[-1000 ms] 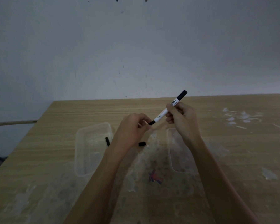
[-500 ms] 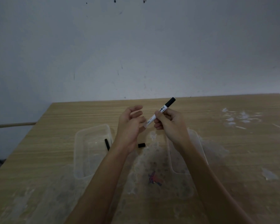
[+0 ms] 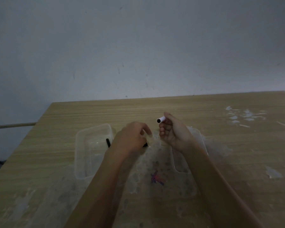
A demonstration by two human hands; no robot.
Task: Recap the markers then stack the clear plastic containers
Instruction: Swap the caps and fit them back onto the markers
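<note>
My right hand [image 3: 174,135] is shut on a white marker [image 3: 161,120], whose dark round end points toward me and to the left. My left hand [image 3: 132,139] hangs low over the table with loosely curled fingers and nothing visible in it. A small black cap [image 3: 145,145] lies on the table, partly hidden under that hand. A clear plastic container [image 3: 82,145] sits to the left with a short black piece [image 3: 108,143] inside. A second clear container [image 3: 203,142] lies under my right wrist.
The wooden table [image 3: 237,145] ends at its left edge [image 3: 23,145] and at a grey wall behind. White scuffs [image 3: 243,116] mark the far right, and a blue-red scribble [image 3: 157,177] lies between my forearms.
My left hand has dropped from the marker's tip down to the black cap on the table. My right hand has turned the marker so its end faces me.
</note>
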